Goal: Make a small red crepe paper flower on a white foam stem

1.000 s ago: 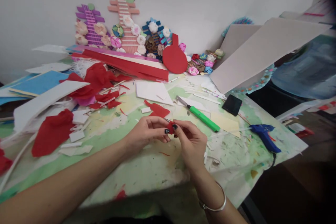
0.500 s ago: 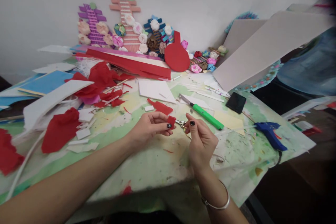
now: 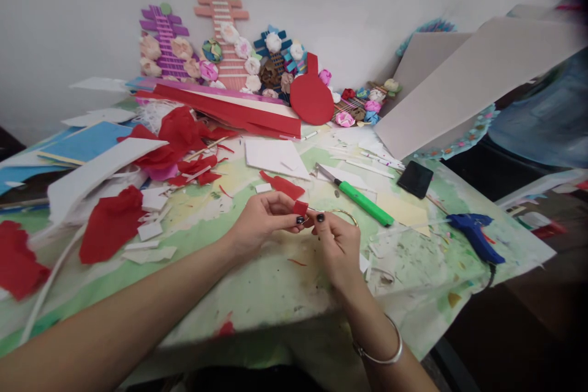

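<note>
Between thumb and fingers my left hand [image 3: 264, 220] pinches a small red piece [image 3: 300, 208], above the front middle of the table. Close beside it on the right, my right hand [image 3: 337, 242] is closed around scissors [image 3: 344, 214]; a gold-coloured handle loop shows behind the fingers, and most of the blades is hidden. The fingertips of both hands nearly meet at the red piece. Just beyond the hands lie a red scrap [image 3: 285, 185] and a green utility knife [image 3: 365, 203] with its blade out.
A blue glue gun [image 3: 475, 236] and a black phone [image 3: 414, 179] lie on the right. Red crepe paper [image 3: 113, 223] and white scraps cover the left. At the back stand a red guitar-shaped cutout [image 3: 312, 98], flower-covered crafts and large grey boards [image 3: 473, 82].
My right hand has moved left towards my left hand and turned, with the scissors; the handle loop now shows above its fingers. My left hand still pinches the red piece.
</note>
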`<state>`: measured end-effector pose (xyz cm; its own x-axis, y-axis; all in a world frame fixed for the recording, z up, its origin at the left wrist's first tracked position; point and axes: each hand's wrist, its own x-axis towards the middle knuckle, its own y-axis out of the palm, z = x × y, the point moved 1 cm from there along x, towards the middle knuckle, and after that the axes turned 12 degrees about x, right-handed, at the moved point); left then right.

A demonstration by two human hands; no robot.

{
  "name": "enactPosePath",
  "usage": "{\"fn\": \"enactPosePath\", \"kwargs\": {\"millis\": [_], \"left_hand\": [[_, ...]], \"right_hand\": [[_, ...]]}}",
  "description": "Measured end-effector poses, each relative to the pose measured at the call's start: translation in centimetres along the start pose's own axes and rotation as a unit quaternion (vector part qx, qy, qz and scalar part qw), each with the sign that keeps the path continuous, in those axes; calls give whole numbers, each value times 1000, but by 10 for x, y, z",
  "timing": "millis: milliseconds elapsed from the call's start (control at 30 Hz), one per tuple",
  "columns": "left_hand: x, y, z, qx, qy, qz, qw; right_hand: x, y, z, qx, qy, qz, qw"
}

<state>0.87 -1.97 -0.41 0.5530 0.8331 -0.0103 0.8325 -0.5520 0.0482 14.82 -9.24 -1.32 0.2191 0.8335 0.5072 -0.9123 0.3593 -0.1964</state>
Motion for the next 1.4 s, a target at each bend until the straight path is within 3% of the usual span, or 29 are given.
{"fn": "enactPosePath", "kwargs": {"millis": [133,367,533,767,867,967,1067,1200,1400], "left_hand": [[-3,3,-5,42,-6,-1,999],[-4,4,-3,39,-12,37,998],[0,1,-1,29,-24,14,999],[4,-5,5,-2,-43,-5,999],[5,-6,7,-3,-42,-5,999],[4,-6,7,-2,-33,6,999],[2,-5,4,8,-32,11,999],[-1,-1,0,64,-6,-5,998],[0,-1,1,106,35,2,994]], "right_hand": [[2,2,1,-10,9,27,1000],[1,4,-3,-90,-25,16,995],[-1,2,-8,-113,-26,-45,992],[-2,-6,-2,-33,29,-178,983],[-2,-7,-1,8,50,-197,979],[-1,-6,-3,34,76,-176,981],[0,-2,-4,30,99,-94,990],[1,5,-1,-41,73,-3,997],[1,7,-2,-65,49,1,997]]}}
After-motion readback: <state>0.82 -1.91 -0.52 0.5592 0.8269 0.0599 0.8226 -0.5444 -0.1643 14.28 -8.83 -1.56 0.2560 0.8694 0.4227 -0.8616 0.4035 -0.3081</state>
